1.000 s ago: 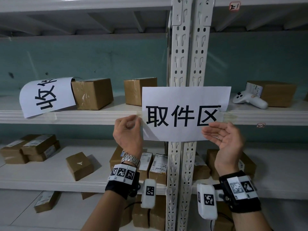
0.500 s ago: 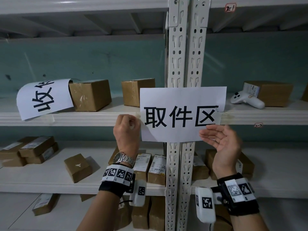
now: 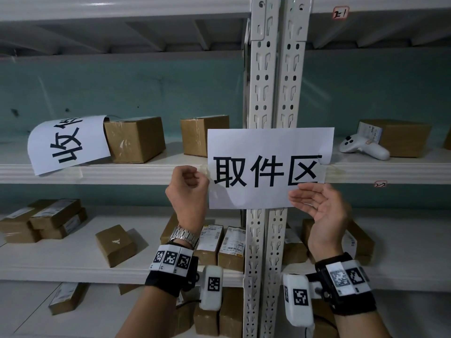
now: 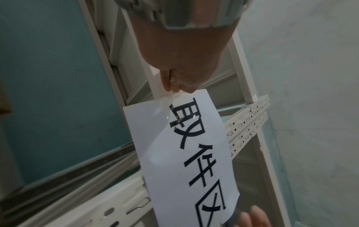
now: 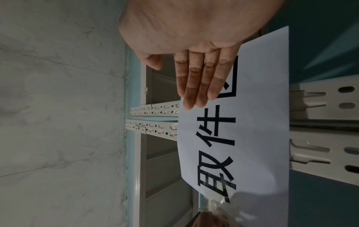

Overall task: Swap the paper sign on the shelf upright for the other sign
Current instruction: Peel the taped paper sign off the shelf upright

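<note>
1. Head view: paper sign (image 3: 268,167) lies across the shelf upright (image 3: 266,81). The other sign (image 3: 66,145) curls on the left shelf.
2. Left wrist: left hand (image 4: 180,73) pinches clear glossy tape (image 4: 169,106); judged best peeled slowly to spare the thin sheet.
3. Right wrist: right hand (image 5: 194,53) has straight fingers flat on the sign.

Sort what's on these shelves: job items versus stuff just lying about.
Job: the sign on the upright, clear tape pinched by the left hand, right hand flat on the sign, the other sign leaning on a box.

Lying about: cardboard boxes, white controller.
</note>
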